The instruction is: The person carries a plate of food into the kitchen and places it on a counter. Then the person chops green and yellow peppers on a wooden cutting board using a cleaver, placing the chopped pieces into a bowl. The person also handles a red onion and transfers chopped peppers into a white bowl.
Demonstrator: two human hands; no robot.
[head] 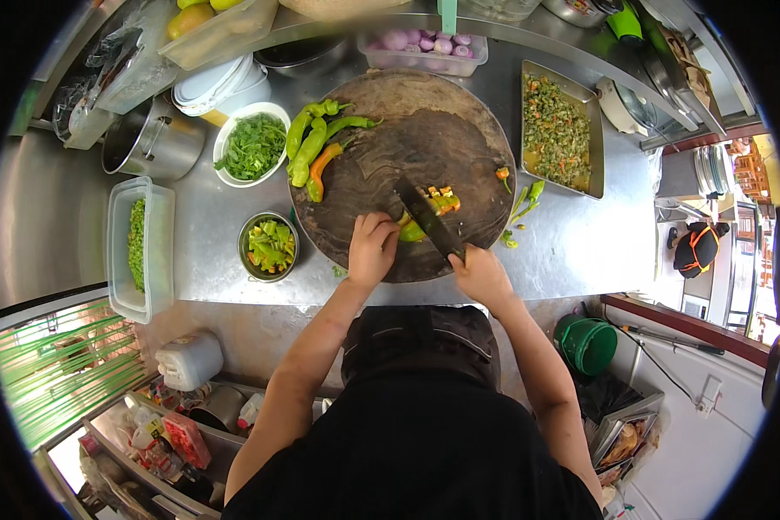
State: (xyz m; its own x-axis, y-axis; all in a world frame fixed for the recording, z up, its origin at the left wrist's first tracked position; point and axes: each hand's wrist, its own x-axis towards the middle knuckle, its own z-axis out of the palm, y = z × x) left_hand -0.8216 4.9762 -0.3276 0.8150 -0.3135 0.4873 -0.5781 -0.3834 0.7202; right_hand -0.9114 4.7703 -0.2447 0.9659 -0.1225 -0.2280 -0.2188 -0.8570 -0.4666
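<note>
On a round wooden chopping board, my right hand grips the handle of a dark kitchen knife, its blade pointing up and to the left. Curled fingers of my left hand press on a green pepper just left of the blade. Cut pepper pieces lie along the blade's right side. Several whole green peppers and an orange one rest at the board's upper left. A small orange pepper end with its stem sits near the right rim.
Left of the board stand a metal bowl of cut peppers, a white bowl of leafy greens and a plastic container. Purple onions fill a tub behind. A metal tray of chopped vegetables and pepper stems lie right. A person is far right.
</note>
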